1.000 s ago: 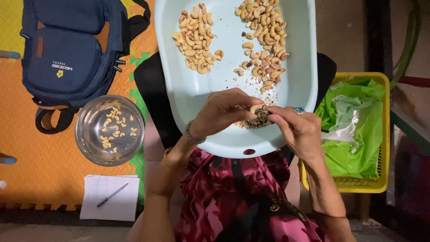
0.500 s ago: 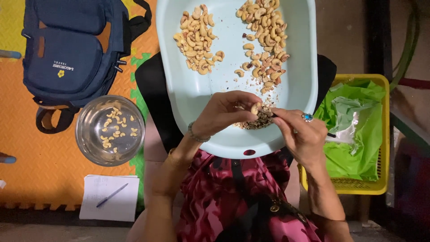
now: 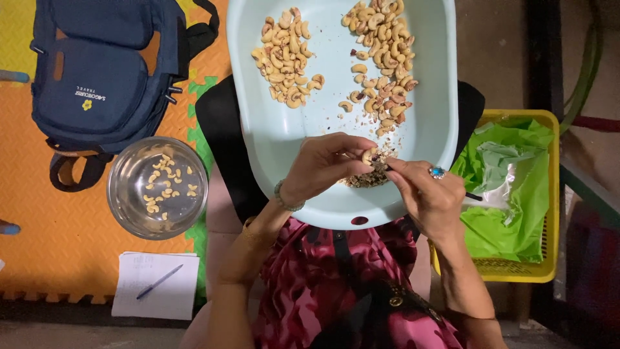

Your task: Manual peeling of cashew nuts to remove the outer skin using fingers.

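While the pale blue oval plastic basin (image 3: 271, 139) on your lap carries two heaps of cashews, a cleaner one on the left (image 3: 287, 55) and a larger, partly skinned one on the right (image 3: 381, 61), the job looks well under way, not finished. A few peeled nuts lie in the round steel bowl (image 3: 157, 187) on the orange foam mat (image 3: 58, 220). Your left hand (image 3: 323, 167) curls palm-down, its grip pinched on one pale curved cashew (image 3: 369, 156) over the near rim. Your right hand (image 3: 429, 194), blue ring up, is closed round a thin dark tool (image 3: 473, 196), tip at the nut, above a pile of brown skin scraps (image 3: 365, 179).
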